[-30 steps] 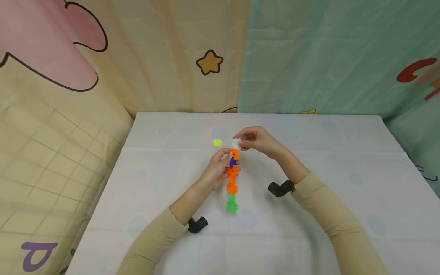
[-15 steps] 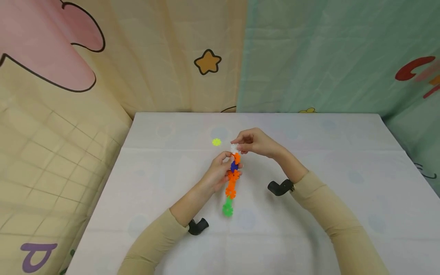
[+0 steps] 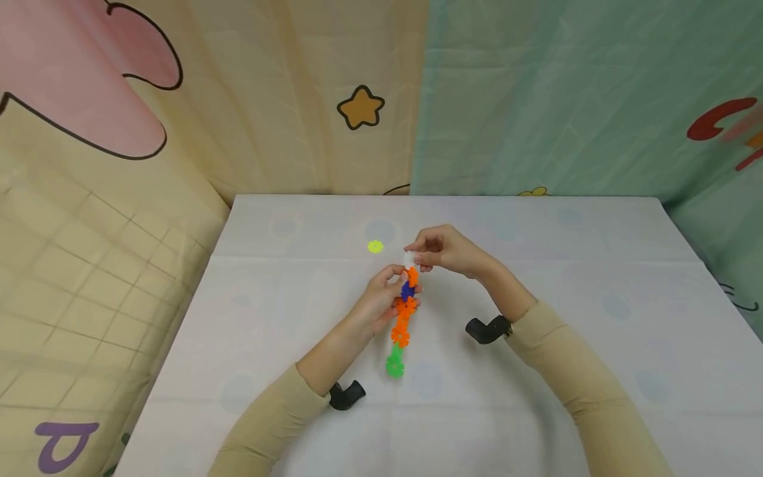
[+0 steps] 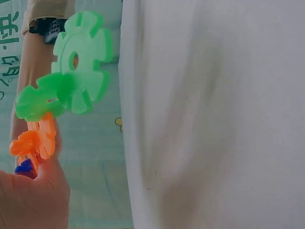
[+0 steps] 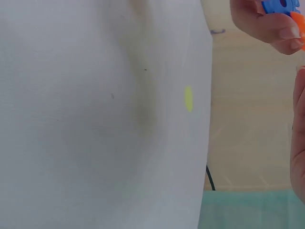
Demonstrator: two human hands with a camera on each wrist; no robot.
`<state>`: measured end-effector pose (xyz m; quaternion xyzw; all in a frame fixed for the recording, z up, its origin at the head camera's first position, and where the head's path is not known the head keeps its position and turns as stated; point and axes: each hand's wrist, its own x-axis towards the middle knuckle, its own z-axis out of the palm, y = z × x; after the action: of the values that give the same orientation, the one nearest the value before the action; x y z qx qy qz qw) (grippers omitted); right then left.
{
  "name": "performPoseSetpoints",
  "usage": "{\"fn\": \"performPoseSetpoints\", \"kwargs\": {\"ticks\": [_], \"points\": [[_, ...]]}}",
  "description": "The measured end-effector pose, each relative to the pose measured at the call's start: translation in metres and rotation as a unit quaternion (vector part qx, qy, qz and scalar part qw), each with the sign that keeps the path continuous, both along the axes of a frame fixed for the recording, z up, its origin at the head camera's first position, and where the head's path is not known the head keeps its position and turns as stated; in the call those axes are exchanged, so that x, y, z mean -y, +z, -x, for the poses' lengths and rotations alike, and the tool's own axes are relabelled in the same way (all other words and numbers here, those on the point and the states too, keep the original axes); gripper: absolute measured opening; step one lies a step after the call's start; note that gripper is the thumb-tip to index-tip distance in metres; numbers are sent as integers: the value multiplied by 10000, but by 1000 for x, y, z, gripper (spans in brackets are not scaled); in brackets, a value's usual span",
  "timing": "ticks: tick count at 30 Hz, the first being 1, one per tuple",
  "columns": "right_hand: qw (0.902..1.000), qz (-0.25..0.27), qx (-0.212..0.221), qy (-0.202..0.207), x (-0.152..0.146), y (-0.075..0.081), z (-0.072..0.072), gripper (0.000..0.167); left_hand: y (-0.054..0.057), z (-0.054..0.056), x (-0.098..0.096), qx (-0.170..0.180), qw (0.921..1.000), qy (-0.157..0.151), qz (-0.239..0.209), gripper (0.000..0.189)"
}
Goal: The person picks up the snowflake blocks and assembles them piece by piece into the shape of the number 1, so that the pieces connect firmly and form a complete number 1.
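Observation:
A chain of flat, notched snowflake-shaped plastic discs hangs above the table in the head view. My left hand grips it near the blue disc, with orange discs beneath and a green disc at the lower end. At the top, my right hand pinches a white disc, which meets the uppermost orange disc; whether their notches interlock cannot be told. Two joined green discs loom large in the left wrist view. The right wrist view catches the blue disc beside left-hand fingers; the white disc is hidden there.
One loose yellow disc lies on the white-covered table, beyond the left hand. A black curved piece is at the left wrist, another at the right. Printed cloth walls stand behind and beside the table.
The white disc has come down against the top orange disc, the right hand lowering with it. The chain has tilted, its green end swinging slightly left and nearer me. The yellow disc stays put.

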<state>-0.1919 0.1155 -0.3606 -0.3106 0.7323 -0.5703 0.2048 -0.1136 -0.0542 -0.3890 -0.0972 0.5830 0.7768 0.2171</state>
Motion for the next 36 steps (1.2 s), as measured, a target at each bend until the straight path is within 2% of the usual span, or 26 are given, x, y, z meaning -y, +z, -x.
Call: {"fn": "performPoseSetpoints", "kwargs": {"ticks": [4, 9, 12, 20, 27, 33, 36], "points": [[9998, 163, 101, -50, -3, -3, -3, 6, -1, 0, -2, -13, 10000, -28, -63, 14], [9995, 47, -184, 265, -4, -1, -4, 5, -1, -1, -3, -34, 9999, -116, -40, 12], [9992, -19, -131, 369, -6, 0, -4, 6, -1, -1, -3, -70, 9997, -243, -55, 11], [9995, 172, 185, 172, -11, -7, -9, 5, 1, -3, -2, -69, 9992, -371, 110, 11], [9982, -153, -423, 393, -12, -1, -9, 6, -1, -2, -2, 19, 9988, -465, 116, 6], [9995, 171, 93, 234, -17, -2, -8, 7, 6, -1, -3, -86, 9984, -547, 128, 14], [9996, 213, 127, 113, -17, -5, -9, 15, 6, 0, -1, -93, 9980, -598, 191, 22]]}}
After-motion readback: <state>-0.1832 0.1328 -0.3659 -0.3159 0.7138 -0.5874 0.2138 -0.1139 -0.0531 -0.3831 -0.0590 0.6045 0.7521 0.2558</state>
